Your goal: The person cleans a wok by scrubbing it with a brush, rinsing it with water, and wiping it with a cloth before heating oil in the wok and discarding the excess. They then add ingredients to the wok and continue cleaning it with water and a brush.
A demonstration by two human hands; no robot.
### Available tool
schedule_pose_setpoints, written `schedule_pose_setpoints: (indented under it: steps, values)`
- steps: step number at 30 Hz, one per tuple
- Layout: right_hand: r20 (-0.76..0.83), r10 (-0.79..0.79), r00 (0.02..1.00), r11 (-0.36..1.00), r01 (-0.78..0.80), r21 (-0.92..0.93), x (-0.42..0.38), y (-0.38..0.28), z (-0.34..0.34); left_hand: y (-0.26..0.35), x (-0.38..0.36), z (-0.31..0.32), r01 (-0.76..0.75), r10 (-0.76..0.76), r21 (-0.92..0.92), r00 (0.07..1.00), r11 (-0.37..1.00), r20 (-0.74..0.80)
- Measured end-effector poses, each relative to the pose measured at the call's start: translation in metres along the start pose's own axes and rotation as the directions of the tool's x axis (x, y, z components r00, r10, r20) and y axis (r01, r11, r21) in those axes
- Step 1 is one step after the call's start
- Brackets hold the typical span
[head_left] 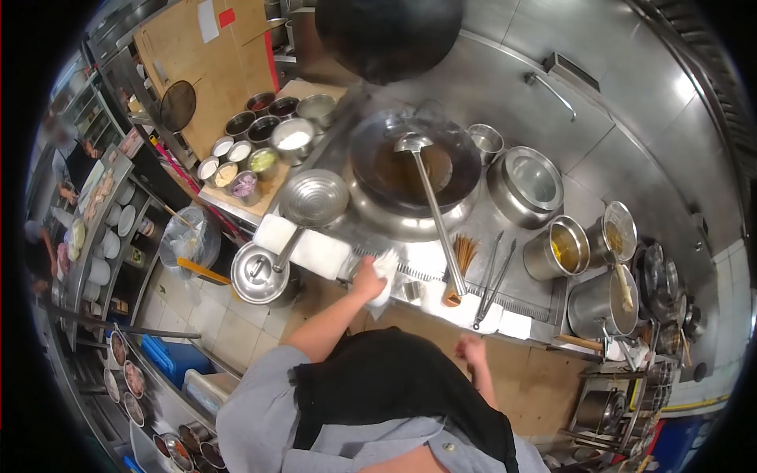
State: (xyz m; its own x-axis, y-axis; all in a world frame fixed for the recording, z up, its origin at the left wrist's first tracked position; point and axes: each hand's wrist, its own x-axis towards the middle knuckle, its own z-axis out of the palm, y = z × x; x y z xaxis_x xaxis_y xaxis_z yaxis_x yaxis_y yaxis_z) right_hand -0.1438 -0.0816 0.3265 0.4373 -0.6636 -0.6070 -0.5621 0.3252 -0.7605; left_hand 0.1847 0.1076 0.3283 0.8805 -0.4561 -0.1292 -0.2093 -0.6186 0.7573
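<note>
My left hand (368, 280) is closed on a white cloth (384, 273) at the front edge of the steel stove counter. Away from the counter, my right hand (471, 349) hangs low near my body with its fingers curled; whether it holds anything is hidden. A dark wok (378, 169) with brownish liquid sits on the burner, and a long-handled ladle (430, 189) rests in it, its handle reaching the front edge. Beside the handle are a bundle of thin brown sticks (464, 256) and metal tongs (497, 284). A round strainer (314, 197) lies left of the wok.
Small pots of ingredients (262, 161) stand at the back left. Below them are a lidded pot (256, 272) and a lined bin (189, 239). Steel pots (556, 247) crowd the right side. Another dark wok (388, 35) hangs above. People (71, 165) are at the far left.
</note>
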Motion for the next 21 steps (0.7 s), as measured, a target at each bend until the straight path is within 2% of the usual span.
schedule_pose_setpoints:
  steps: [1,3,4,5,6,7,9,12,13,16,17,18,19,20,21]
  values:
    - [-0.015,-0.109,0.994,0.994,0.109,0.002,0.018,-0.013,-0.01,0.003,0.001,-0.005,0.043,-0.043,-0.009,0.996,0.999,0.072]
    - [-0.091,-0.274,0.957,0.961,0.276,0.007,0.032,-0.077,-0.009,0.009,0.003,-0.018,0.013,-0.007,-0.045,0.991,0.999,0.131]
    - [-0.126,-0.434,0.892,0.9,0.434,-0.028,0.045,-0.101,-0.005,0.008,0.002,-0.021,0.002,0.009,-0.066,0.987,0.998,0.159]
    - [-0.138,-0.561,0.816,0.828,0.55,-0.113,0.042,-0.137,0.005,0.0,0.004,-0.018,0.03,0.001,-0.166,0.984,0.986,0.179]
    - [-0.12,-0.619,0.776,0.78,0.589,-0.212,0.036,-0.172,0.019,0.001,0.004,-0.021,0.141,-0.063,-0.342,0.971,0.929,0.231]
    - [-0.096,-0.672,0.734,0.722,0.62,-0.308,0.031,-0.201,0.034,0.005,0.004,-0.027,0.253,-0.114,-0.497,0.949,0.83,0.293]
    - [0.054,-0.783,0.619,0.491,0.67,-0.557,0.031,-0.239,0.068,0.012,-0.001,-0.043,0.432,-0.151,-0.712,0.893,0.554,0.424]
    - [0.218,-0.734,0.643,0.317,0.608,-0.728,0.063,-0.244,0.106,0.036,-0.012,-0.074,0.437,0.064,-0.881,0.889,0.18,0.454]
    - [0.272,-0.301,0.914,0.693,0.406,-0.596,0.034,-0.282,0.109,0.034,-0.012,-0.081,0.507,0.111,-0.855,0.849,0.106,0.517]
    - [0.202,-0.626,0.753,0.588,0.627,-0.511,0.102,-0.23,0.101,0.03,-0.004,-0.083,0.597,0.166,-0.771,0.802,-0.221,0.573]
    - [0.184,-0.681,0.709,0.571,0.67,-0.474,0.096,-0.227,0.1,0.021,0.002,-0.076,0.6,0.218,-0.754,0.8,-0.27,0.559]
    - [0.194,-0.464,0.864,0.792,0.503,-0.346,0.056,-0.257,0.099,0.019,0.004,-0.081,0.6,0.26,-0.74,0.799,-0.303,0.542]
    - [0.233,-0.218,0.948,0.938,0.27,-0.219,0.008,-0.295,0.102,0.023,0.007,-0.091,0.6,0.304,-0.725,0.799,-0.338,0.519]
    - [0.231,-0.137,0.963,0.982,0.162,-0.093,-0.004,-0.306,0.102,0.023,0.012,-0.095,0.598,0.345,-0.709,0.799,-0.375,0.492]
    - [0.236,-0.049,0.971,0.999,0.043,0.033,-0.013,-0.307,0.1,0.006,0.018,-0.092,0.635,0.508,-0.633,0.76,-0.444,0.406]
